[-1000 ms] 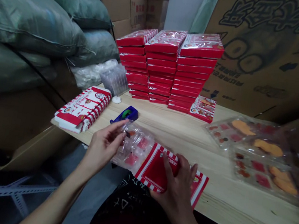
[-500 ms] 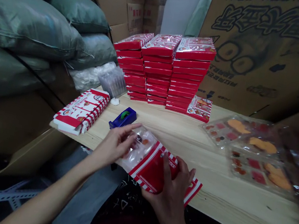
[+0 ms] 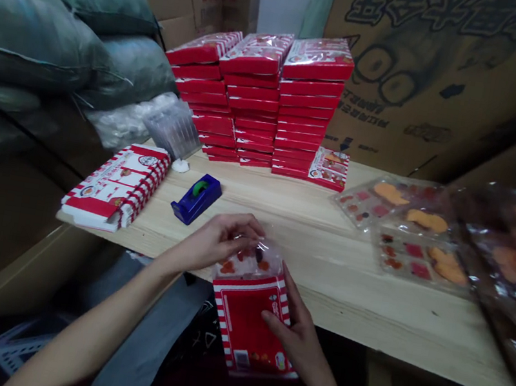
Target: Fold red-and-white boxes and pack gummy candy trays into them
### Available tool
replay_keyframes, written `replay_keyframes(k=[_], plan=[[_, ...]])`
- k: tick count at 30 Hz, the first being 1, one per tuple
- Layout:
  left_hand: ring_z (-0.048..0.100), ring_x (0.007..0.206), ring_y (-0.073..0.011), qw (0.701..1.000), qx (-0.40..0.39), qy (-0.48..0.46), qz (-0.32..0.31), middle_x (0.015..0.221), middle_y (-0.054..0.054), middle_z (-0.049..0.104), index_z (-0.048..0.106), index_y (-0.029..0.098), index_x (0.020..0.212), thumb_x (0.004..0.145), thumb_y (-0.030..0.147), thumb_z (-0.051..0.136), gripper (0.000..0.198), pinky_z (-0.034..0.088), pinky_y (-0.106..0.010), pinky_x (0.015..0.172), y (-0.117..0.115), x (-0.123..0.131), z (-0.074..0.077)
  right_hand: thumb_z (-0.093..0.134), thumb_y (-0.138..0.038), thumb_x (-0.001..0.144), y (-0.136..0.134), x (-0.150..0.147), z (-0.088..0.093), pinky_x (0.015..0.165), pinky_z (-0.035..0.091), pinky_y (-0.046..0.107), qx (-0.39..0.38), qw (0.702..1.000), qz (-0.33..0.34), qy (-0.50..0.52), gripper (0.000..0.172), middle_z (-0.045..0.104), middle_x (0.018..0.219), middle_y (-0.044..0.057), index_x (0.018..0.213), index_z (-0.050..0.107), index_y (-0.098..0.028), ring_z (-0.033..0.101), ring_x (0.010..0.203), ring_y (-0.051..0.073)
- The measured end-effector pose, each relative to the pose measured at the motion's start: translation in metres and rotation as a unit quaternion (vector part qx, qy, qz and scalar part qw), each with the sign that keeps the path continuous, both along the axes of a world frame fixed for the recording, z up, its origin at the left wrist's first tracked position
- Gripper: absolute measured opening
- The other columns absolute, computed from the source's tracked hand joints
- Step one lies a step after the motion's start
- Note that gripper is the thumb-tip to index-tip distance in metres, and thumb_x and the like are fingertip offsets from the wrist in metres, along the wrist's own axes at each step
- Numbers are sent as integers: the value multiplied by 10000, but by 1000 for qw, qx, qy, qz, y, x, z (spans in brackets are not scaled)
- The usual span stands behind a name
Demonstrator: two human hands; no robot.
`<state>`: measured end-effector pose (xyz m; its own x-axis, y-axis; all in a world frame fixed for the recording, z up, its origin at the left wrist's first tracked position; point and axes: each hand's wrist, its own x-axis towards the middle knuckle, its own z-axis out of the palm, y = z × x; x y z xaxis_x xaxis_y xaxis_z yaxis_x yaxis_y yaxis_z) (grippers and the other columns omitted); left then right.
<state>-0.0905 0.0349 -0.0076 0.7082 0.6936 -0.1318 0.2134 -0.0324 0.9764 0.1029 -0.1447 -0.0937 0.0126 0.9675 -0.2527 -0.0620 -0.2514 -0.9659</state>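
Your right hand (image 3: 294, 336) is holding the red striped box (image 3: 247, 322) at the near table (image 3: 330, 296) edge, half over your lap. The fingers are lying flat across its face and the thumb is hidden, probably underneath. Your left hand (image 3: 218, 239) is curling down over the clear tray (image 3: 250, 260), fingertips pinching its far end. The tray's near end is sitting in the box mouth.

My read on doing it well:
- You're feeding a floppy part into a thin sleeve, so push along the box's long axis, not at an angle.
- Press lightly with the right fingers. Squeezing the face is likely closing the mouth.
- Push from the tray rim, not the soft pockets.

Materials:
- Box: glossy printed card, flat rectangle, white stripes on the border.
- Tray: thin transparent formed plastic with shallow pockets showing red and orange pieces. It's shiny and probably flexes easily.
- Table: pale wood-grain top, matte.

Further out:
- A blue tape dispenser (image 3: 197, 198) is sitting just past your left hand.
- A pile of flat striped boxes (image 3: 117, 184) is lying at the left edge.
- Loose filled trays (image 3: 400, 222) are overlapping on the right.
- At the back, three stacks of red packs (image 3: 258, 98) are standing side by side.
- Grey-green woven sacks (image 3: 43, 35) are bulging on the left, with a printed cardboard carton (image 3: 429, 70) behind on the right.
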Motion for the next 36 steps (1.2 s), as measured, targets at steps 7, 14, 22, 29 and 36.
replay_keyframes(k=[7, 14, 22, 29, 36], plan=[[668, 1035, -226, 966, 244, 82, -29, 1059, -100, 743, 786, 178, 1106, 1019, 197, 574, 231, 532, -373, 926, -37, 39, -41, 732, -454, 932, -33, 6, -30, 1249, 339, 543, -63, 995, -70, 36, 673, 522, 1599, 54, 1549, 477, -369, 493, 1469, 291], [702, 995, -233, 970, 213, 71, -96, 1015, -100, 769, 781, 170, 995, 1007, 120, 525, 261, 545, -372, 887, -60, 51, -56, 660, -362, 990, -16, 33, 7, 1204, 406, 557, 31, 978, -39, -201, 644, 521, 1573, 55, 1578, 408, -430, 504, 1437, 297], [708, 1156, -245, 988, 125, 31, -84, 1162, -105, 780, 732, 220, 1254, 1047, 189, 488, 322, 538, -392, 1010, -68, 43, -58, 622, -319, 1018, -1, 42, -4, 1042, 522, 420, 66, 980, -3, -188, 354, 635, 1358, 63, 1369, 632, -366, 609, 1264, 248], [652, 1270, -247, 959, -37, 14, 281, 1387, -100, 692, 674, 241, 1351, 997, 364, 630, 377, 497, -401, 1097, -87, 0, -64, 635, -362, 1012, -7, 49, -4, 1123, 434, 454, 41, 981, -10, -190, 217, 671, 1317, 48, 1222, 684, -340, 557, 1350, 261], [717, 1038, -241, 913, -280, -77, 286, 1163, -91, 785, 779, 186, 1169, 987, 474, 616, 378, 526, -347, 951, -118, 19, -79, 609, -369, 1023, -5, 36, 7, 1043, 432, 395, 31, 989, -49, -137, 120, 656, 1085, 29, 976, 668, -275, 609, 1162, 234]])
